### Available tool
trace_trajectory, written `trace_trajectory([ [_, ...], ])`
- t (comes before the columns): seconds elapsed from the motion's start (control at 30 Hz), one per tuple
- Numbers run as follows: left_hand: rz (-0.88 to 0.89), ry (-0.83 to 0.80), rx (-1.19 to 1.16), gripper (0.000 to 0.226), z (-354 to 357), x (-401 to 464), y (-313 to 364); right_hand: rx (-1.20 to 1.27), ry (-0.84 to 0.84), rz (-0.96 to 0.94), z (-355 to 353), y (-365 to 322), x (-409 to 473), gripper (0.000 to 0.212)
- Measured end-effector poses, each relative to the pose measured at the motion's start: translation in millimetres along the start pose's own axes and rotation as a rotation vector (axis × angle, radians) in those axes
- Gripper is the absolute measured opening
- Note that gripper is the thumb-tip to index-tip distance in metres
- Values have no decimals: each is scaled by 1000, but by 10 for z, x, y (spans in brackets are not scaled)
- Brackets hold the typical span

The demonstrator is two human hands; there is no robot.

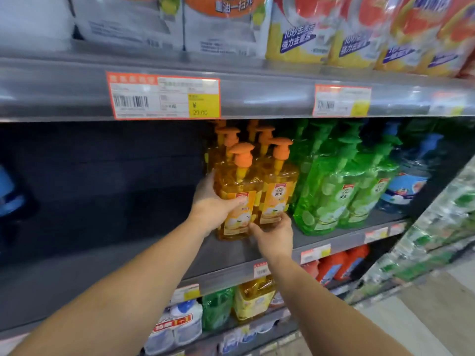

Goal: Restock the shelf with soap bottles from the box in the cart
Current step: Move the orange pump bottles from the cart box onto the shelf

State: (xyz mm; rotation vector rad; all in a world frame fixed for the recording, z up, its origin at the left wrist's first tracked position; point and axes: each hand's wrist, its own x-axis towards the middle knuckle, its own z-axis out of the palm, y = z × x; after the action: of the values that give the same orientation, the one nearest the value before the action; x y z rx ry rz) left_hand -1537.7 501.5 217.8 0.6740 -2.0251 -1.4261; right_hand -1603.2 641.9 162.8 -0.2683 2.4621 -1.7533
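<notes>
Two orange pump soap bottles stand at the front of the grey middle shelf (154,263). My left hand (212,205) grips the left orange bottle (237,191) from its left side, thumb across the label. My right hand (273,233) holds the base of the right orange bottle (279,191) from below and in front. More orange pump bottles (226,140) stand behind them. The box and the cart are out of view.
Green pump bottles (329,191) and blue bottles (408,181) stand to the right on the same shelf. To the left the shelf is dark and bare. Refill pouches (321,29) fill the shelf above; price tags (164,97) line its edge. Lower shelves hold more bottles.
</notes>
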Motion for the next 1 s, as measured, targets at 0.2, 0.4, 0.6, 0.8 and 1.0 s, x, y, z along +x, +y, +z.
trace_trajectory([
  [0.2,-38,58,118,106,93,37,-42,-36,-34,-14,-45,-39,128,80],
  [0.4,-128,3,115,81,229,-23,-173,-58,-43,-28,-46,-37,148,84],
  [0.6,-132,-9,110,80,236,-52,-160,-78,-37,-25,-49,-49,109,85],
  [0.8,-95,-4,222,93,-179,-335,-258,-107,-53,-173,323,-172,-394,72],
  [1.0,-39,106,591,71,-1451,-983,-530,-403,-232,-360,935,-455,-1243,70],
])
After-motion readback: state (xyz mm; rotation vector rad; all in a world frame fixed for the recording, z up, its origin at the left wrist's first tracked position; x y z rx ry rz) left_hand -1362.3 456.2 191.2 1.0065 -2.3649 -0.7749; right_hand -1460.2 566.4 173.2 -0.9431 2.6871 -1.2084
